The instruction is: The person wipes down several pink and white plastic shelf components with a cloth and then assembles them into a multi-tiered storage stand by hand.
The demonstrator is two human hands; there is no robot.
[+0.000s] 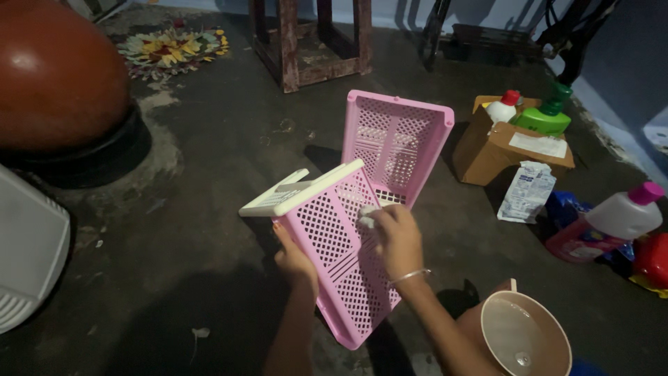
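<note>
Left hand [293, 259] is gripping the left long edge of a pink perforated plastic crate panel [341, 257], fingers curled shut around the rim, thumb side hidden behind the panel. Panel is tilting, near end down at the dark concrete floor [209, 230], far end raised and meeting a white slatted plastic piece [292, 191] that is sitting across its top edge.

Right hand [395, 240] is pressing on the panel's face from the right, fingers closed around a small white wad of cloth or sponge [367, 216]; can't tell which. A thin metal bangle [409, 276] is sitting on that wrist.

A second pink perforated plastic tray [396, 143] is standing tilted just beyond the panel, touching its far end.

Near right: beige plastic jug [522, 334], open mouth up. Right: white bottle with pink cap [623, 214] lying tilted, white printed pouch [527, 191] leaning on a brown cardboard box [487, 150] holding a green bottle [546, 118] and a white bottle with red cap [502, 108]. Far left: large round brown clay pot [56, 76]. Far centre: dark wooden stool [309, 42].
</note>
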